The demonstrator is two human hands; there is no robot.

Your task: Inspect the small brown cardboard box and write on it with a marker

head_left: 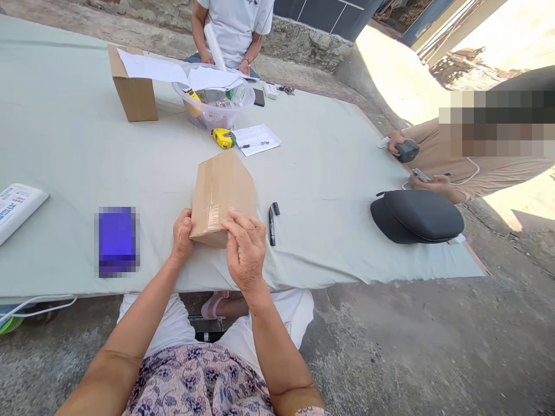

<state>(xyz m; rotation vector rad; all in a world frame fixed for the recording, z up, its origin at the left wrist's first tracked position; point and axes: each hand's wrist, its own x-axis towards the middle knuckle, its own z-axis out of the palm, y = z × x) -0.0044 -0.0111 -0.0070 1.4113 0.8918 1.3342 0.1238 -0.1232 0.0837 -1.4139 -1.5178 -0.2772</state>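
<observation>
The left hand [182, 237] grips the carton [225, 185], likely for steadiness; the right hand [246, 251] bends over its edge (pinching or not, I can't tell), marker [272, 226] at four o'clock.

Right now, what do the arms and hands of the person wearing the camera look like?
The left hand and right hand are bare: no gloves, and I see no watch or bracelet. The forearms are uncovered too. A bit of pinkish, dark-patterned sleeve peeks out by the right arm.
</observation>
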